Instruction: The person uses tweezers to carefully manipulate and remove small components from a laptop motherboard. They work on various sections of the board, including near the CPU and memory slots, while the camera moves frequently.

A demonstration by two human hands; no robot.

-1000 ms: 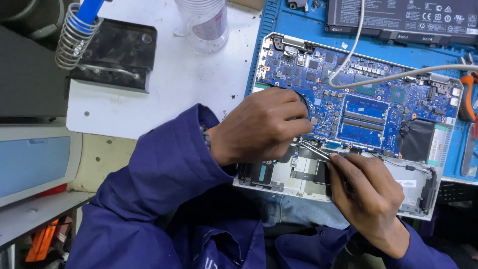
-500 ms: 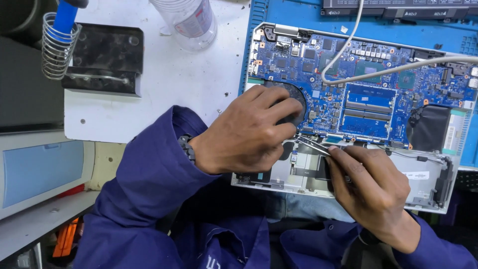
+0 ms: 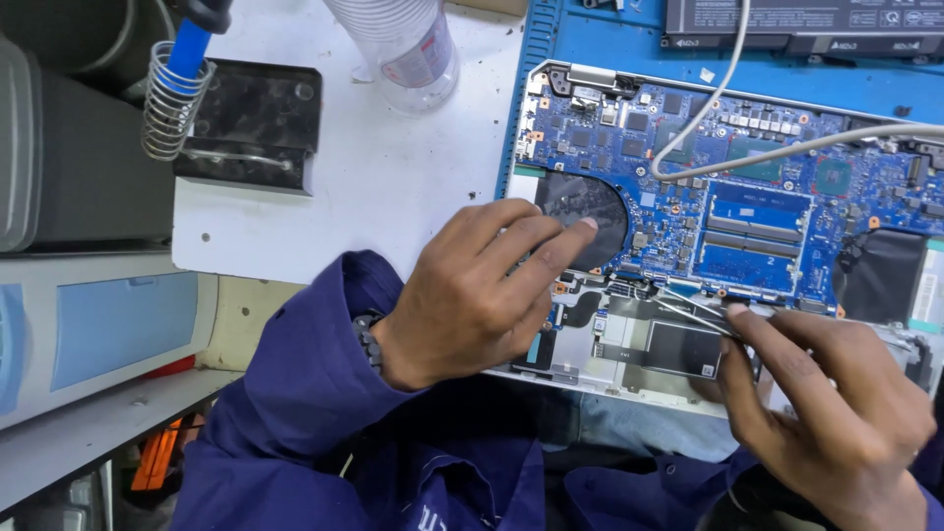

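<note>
Far left on the bench we saw one soldering iron parked in its coiled stand, and to its right one clear plastic bottle. One opened laptop lay right of centre on a blue mat, its blue circuit board exposed, with two grey cables crossing it. Our left hand rested at the laptop's near left corner, fingers loosely spread, gripping nothing, tips touching the dark round fan. Our right hand sat at the near right edge, fingers pinched closed on one pair of thin metal tweezers, whose tips pointed left onto the board's near edge, between the two hands.
</note>
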